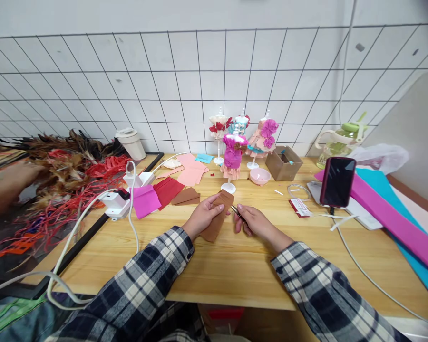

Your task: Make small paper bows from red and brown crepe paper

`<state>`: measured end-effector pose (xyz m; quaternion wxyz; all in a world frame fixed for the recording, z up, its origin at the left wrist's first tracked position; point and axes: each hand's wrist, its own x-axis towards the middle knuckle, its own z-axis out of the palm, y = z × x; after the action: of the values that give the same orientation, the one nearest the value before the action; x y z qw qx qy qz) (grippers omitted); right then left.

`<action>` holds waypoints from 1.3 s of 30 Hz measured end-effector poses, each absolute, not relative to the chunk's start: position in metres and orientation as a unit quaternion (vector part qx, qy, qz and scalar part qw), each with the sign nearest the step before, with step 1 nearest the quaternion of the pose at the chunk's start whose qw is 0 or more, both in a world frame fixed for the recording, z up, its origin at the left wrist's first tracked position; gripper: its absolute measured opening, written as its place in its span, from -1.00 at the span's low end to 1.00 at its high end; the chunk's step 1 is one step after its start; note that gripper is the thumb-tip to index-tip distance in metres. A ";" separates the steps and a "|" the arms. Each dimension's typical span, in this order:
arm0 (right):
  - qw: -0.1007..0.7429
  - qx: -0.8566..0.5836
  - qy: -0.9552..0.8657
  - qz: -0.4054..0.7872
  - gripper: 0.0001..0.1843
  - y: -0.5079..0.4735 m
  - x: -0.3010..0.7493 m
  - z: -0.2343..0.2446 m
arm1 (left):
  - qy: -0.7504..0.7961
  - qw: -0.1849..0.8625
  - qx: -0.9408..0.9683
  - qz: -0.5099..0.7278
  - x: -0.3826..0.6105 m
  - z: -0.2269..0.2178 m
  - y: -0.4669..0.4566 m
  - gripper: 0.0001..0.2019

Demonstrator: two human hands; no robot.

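Observation:
Over the middle of the table, my left hand (204,217) grips a folded piece of brown crepe paper (214,227), thumb on top. My right hand (254,220) is closed around a pair of scissors (236,210), mostly hidden by the fingers; the metal tip points at the paper's right edge. Just behind my hands stands a miniature dress form in a magenta and peach paper dress (231,154). More brown paper (186,196) lies to the left, beside red paper (168,191), magenta paper (146,200) and peach sheets (190,168).
Several other dressed forms (262,137) stand at the back near a pink bowl (260,176) and a cardboard box (284,164). A phone (337,183) and paper rolls (395,213) lie right. Left are power strips (116,205), cables, feathers (64,166) and another person's blurred arm (12,187).

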<state>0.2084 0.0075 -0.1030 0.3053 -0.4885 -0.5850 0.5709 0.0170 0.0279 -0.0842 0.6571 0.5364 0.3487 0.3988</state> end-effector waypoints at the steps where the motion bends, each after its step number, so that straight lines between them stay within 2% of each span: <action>1: 0.301 -0.492 -0.585 0.571 -0.43 0.007 0.208 -0.103 | 0.347 0.658 0.537 0.398 0.017 -0.084 0.028 -0.47; 6: 0.284 -0.516 -0.588 0.555 -0.45 0.007 0.209 -0.105 | 0.340 0.668 0.524 0.405 0.019 -0.085 0.027 -0.47; 12: 0.303 -0.510 -0.618 0.515 -0.40 0.005 0.206 -0.097 | 0.325 0.683 0.520 0.397 0.020 -0.085 0.025 -0.43; 29: 0.315 -0.498 -0.592 0.550 -0.42 0.004 0.202 -0.091 | 0.349 0.661 0.539 0.387 0.018 -0.090 0.027 -0.24; 32: 0.311 -0.499 -0.604 0.538 -0.42 0.005 0.202 -0.091 | 0.358 0.617 0.572 0.405 0.015 -0.090 0.027 -0.30; 36: 0.303 -0.509 -0.618 0.517 -0.42 0.006 0.202 -0.092 | 0.345 0.616 0.584 0.400 0.014 -0.089 0.027 -0.57; 39: 0.304 -0.505 -0.623 0.514 -0.42 0.006 0.202 -0.093 | 0.374 0.595 0.587 0.403 0.016 -0.088 0.027 -0.63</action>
<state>0.2022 0.0065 -0.0929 0.3041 -0.5054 -0.6228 0.5140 0.0162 0.0268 -0.0880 0.5948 0.5868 0.3738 0.4026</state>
